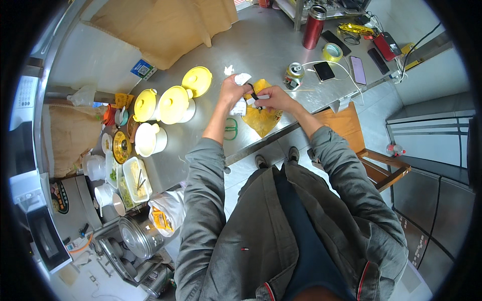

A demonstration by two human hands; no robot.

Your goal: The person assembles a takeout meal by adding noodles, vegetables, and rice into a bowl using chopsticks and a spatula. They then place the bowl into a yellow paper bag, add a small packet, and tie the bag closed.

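Observation:
A yellow plastic bag (263, 121) with something inside lies near the front edge of the steel table. My left hand (232, 92) is closed at its upper left side, on a white paper slip (238, 107) that hangs below the fingers; more white paper (242, 79) shows above the knuckles. From the right, my right hand (275, 98) pinches at the gathered top of the bag. A narrow black strip (253, 93) runs between the two hands. The fingertips partly cover one another, so the exact grip is hard to see. Green-handled scissors (231, 129) lie below my left hand.
Lidded yellow pots (173, 104) and food containers (136, 179) stand at the left. An open can (294, 73), a red flask (314, 27), a tape roll (332, 52) and phones (324, 71) are at the right. A wooden chair (346, 128) stands by the table edge.

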